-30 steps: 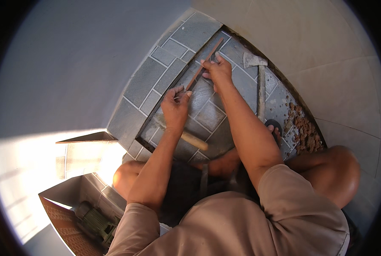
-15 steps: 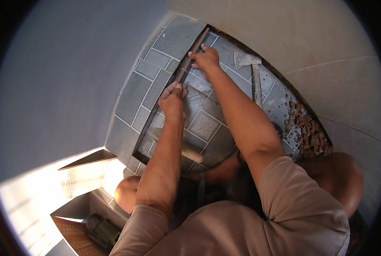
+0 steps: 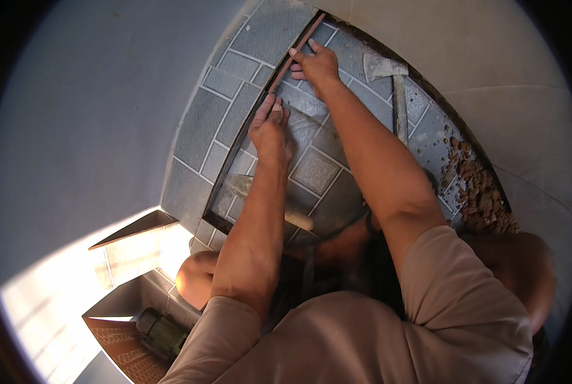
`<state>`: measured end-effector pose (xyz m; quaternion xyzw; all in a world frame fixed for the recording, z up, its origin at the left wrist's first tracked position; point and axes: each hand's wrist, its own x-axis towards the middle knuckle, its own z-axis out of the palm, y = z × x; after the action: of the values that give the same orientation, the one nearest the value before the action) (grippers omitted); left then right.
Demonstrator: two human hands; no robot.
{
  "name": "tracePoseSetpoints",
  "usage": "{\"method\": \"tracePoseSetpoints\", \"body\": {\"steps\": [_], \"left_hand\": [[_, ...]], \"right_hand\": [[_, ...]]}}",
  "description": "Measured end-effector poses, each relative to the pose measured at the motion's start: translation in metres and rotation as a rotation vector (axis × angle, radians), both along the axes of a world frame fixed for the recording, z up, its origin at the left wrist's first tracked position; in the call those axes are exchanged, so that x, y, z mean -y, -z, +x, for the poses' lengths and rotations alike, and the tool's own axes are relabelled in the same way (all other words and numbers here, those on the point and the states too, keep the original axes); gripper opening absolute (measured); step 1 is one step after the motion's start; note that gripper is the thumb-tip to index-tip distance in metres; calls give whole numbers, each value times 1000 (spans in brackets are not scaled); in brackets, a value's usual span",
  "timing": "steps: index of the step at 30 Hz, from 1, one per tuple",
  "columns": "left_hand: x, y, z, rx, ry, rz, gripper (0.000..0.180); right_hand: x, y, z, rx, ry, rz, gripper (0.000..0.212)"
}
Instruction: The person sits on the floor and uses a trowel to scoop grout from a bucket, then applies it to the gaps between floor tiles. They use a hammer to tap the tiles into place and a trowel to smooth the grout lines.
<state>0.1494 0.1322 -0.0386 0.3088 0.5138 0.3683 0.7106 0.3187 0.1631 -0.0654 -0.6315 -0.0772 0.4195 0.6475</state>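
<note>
A thin reddish-brown strip (image 3: 311, 29) lies slanting along the dark gap between two areas of grey tile. My right hand (image 3: 321, 66) holds the strip partway along, its thumb on the left side and its fingers bent around toward the right. At the strip's near end is my left hand (image 3: 270, 131), thumb and fingers closed together at the tip; the exact contact is partly hidden by the fingers. Below my left forearm rests a trowel, its wooden handle (image 3: 298, 220) showing to the right and its grey blade (image 3: 238, 185) to the left.
A hatchet (image 3: 386, 66) lies on the tiles (image 3: 318, 171) right of my right forearm. Reddish-brown crumbled rubble (image 3: 484, 189) is heaped along the right edge. Pale walls rise on both sides. At the lower left, a green motor (image 3: 161, 333) sits in a recess.
The whole view has shifted, so the tiles and tools appear higher and farther right. My left hand's fingers are straighter at the strip's end. My right hand keeps its hold.
</note>
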Motion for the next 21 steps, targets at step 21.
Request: {"method": "tracePoseSetpoints", "body": {"steps": [21], "left_hand": [[0,2,7,-100,50,39,57]], "right_hand": [[3,9,5,51,-128,-60,83]]}}
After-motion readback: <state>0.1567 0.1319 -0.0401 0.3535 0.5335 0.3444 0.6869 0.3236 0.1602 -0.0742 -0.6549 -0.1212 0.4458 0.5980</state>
